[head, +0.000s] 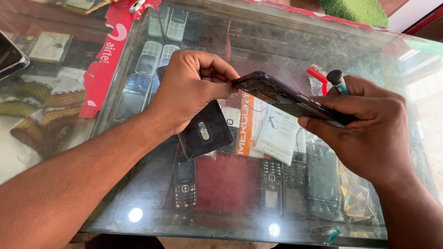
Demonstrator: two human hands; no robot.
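Gripping a dark smartphone body [288, 99] between them, a person's two hands work above a glass-topped worktop [350, 50]. The left hand [189, 90] is closed in a pinch on the phone's near end, thumb and fingertips at its edge. The right hand [369, 129] is closed around the phone's other end, with its fingers wrapped underneath, and the same hand also carries a teal-handled tool [338, 82] whose black cap stands up behind the phone. The phone is held tilted, clear of the glass, its open inner side facing up. Just below the left hand a black back cover [206, 131] with an oval camera cutout lies flat on the glass. Beneath the pane are rows of keypad phones [184, 182] and a white-and-orange packet [267, 129]. A red brush [318, 76] lies behind the phone.
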